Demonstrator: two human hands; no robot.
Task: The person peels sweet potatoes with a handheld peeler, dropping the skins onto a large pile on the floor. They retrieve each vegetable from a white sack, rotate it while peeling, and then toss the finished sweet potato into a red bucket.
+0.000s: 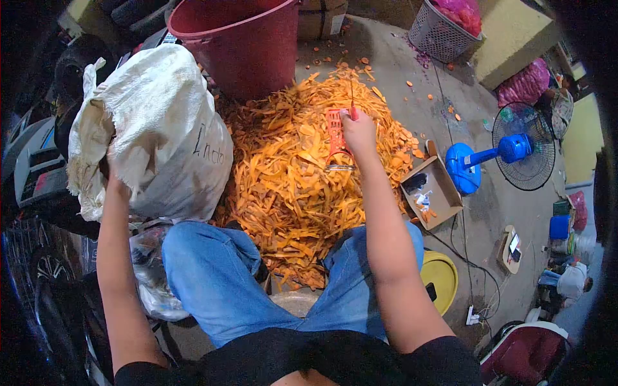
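My right hand (359, 132) is closed round a red peeler (336, 132) and a small knife with a red handle (353, 110), its blade pointing away from me. Both are above a large heap of orange peelings (290, 186). My left hand reaches into the open mouth of a white woven sack (167, 128) with dark lettering; the sack cloth hides its fingers, and whether it holds anything does not show.
Behind the heap stands a red tub (238, 51). To the right are a cardboard box (432, 190), a blue fan (515, 148), a yellow lid (441, 280) and cables. A grey basket (443, 32) stands farther back. Another person (571, 283) is at far right.
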